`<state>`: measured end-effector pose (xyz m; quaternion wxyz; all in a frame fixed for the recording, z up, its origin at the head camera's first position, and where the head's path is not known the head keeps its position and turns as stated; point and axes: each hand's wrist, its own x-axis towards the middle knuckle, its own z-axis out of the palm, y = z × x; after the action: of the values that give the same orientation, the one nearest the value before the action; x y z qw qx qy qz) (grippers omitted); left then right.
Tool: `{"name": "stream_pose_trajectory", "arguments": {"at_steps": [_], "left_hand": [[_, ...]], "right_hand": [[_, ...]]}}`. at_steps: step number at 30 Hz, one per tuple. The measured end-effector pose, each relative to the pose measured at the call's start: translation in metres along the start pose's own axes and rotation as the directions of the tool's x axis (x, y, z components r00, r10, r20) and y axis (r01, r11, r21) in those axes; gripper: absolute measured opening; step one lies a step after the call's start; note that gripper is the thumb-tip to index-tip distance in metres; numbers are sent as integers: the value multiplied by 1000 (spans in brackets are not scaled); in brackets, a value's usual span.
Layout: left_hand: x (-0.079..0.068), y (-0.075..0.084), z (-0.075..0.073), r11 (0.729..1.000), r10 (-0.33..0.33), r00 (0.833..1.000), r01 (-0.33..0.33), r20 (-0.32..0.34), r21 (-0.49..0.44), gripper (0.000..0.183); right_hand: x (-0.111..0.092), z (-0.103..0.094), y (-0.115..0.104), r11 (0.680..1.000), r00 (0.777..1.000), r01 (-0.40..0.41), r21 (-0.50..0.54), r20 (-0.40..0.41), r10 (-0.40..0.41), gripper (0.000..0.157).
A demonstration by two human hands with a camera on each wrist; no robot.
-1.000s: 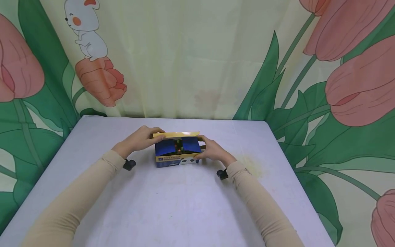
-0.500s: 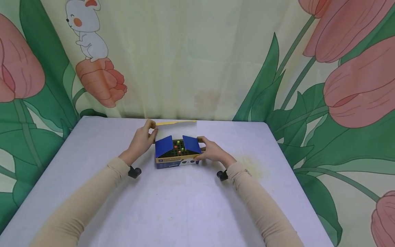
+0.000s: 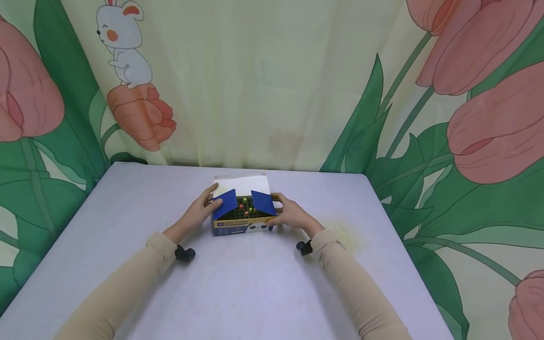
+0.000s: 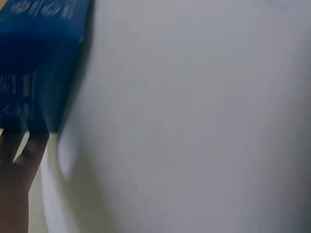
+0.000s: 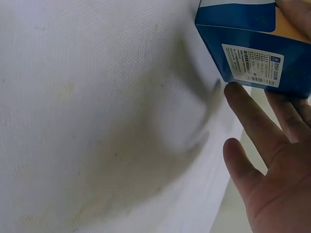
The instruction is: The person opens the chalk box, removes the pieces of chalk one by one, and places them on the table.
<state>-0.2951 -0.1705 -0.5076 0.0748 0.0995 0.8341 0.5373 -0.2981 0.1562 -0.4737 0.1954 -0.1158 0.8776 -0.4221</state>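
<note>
A blue and yellow cardboard box (image 3: 240, 229) with a panda picture on its front stands on the table. Its lid (image 3: 242, 184), white inside, is folded back, and two blue side flaps (image 3: 264, 203) slant upward. Between the flaps, several small items with red, green and yellow ends (image 3: 245, 208) sit in a dark grid; their kind is too small to tell. My left hand (image 3: 196, 215) holds the box's left end, thumb by the left flap (image 3: 225, 205), fingertips at the back side. With thumb in front and fingers behind, my right hand (image 3: 292, 212) grips the right end.
A white-covered table (image 3: 255, 288) lies under the box. Behind it hangs a curtain (image 3: 272, 94) printed with tulips and a rabbit. Black wrist cameras (image 3: 185, 254) sit under both sleeves. A printed label (image 5: 255, 64) is on the box's right end.
The yellow-edged lid has swung back, away from me, showing its white inside and the box's contents. My left hand has left the lid and come down to the left end. The right hand stays put.
</note>
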Motion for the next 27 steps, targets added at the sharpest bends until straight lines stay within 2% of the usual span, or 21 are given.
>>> {"name": "stream_pose_trajectory", "arguments": {"at_steps": [4, 6, 9, 17, 20, 24, 27], "left_hand": [[-1, 3, 2, 999, -2, 997, -1, 71, 41, 109], [0, 5, 4, 999, 5, 997, -9, 81, 46, 122], [-1, 8, 7, 999, 14, 996, -18, 85, 41, 130], [-5, 14, 14, 998, 53, 994, -57, 96, 39, 122], [-6, 18, 15, 992, 79, 995, -85, 63, 95, 119], [-6, 26, 15, 971, 156, 988, -153, -5, 182, 115], [-6, 33, 16, 933, 253, 966, -232, -44, 275, 115]], "right_hand": [[1, 0, -3, 1000, 1000, 1, -1, -11, -1, 106], [1, 0, -4, 1000, 1000, -1, 6, -21, 1, 106], [0, 1, -3, 1000, 1000, -9, 17, -19, 10, 107], [-5, 4, -1, 998, 1000, -8, 57, -7, 9, 111], [-6, 4, -4, 999, 999, 12, 52, -31, -10, 110], [-5, 7, -12, 996, 989, 76, -42, -122, -81, 117], [-4, 11, -19, 969, 955, 148, -197, -227, -192, 121]]}}
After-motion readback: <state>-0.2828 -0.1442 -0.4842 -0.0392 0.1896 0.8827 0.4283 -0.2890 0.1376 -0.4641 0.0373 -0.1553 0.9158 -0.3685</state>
